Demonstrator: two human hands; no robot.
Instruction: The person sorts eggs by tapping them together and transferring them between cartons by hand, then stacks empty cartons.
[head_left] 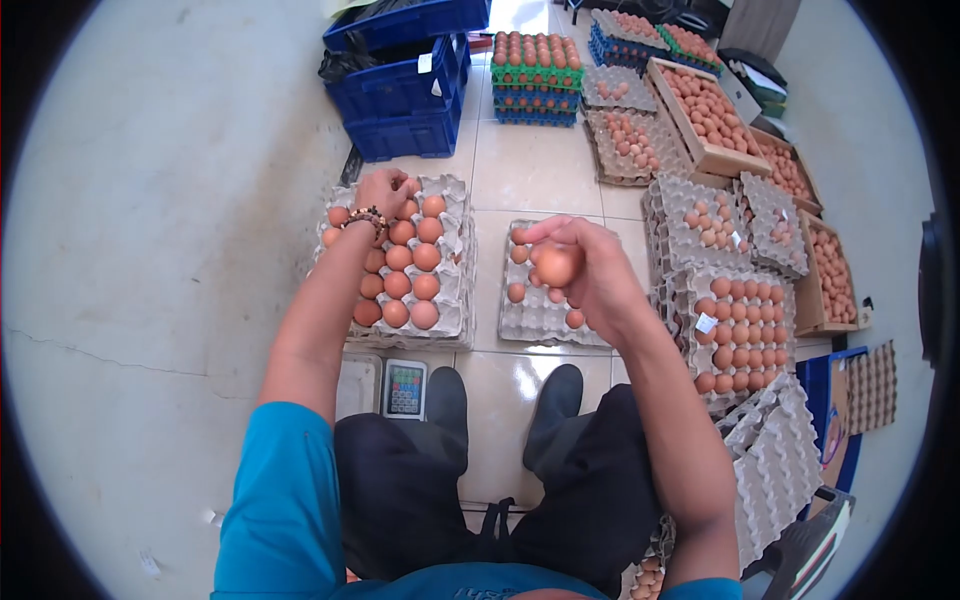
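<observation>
My right hand [600, 270] holds a brown egg [557, 266] above a grey pulp tray [540, 322] with a few eggs in it. My left hand [385, 190], with a beaded bracelet at its wrist, reaches over the far end of a stack of pulp trays [453, 290] on the left. Its fingers are bent together; whatever is in them is hidden. Rows of brown eggs [398, 258] sit in that stack's top tray, partly covered by my left forearm.
A digital scale [404, 388] lies by my left boot [448, 400]. Blue crates [405, 105] and stacked green and blue egg trays [537, 75] stand at the back. On the right are wooden boxes of eggs [710, 115], an egg-filled tray [742, 330] and leaning pulp trays [775, 470].
</observation>
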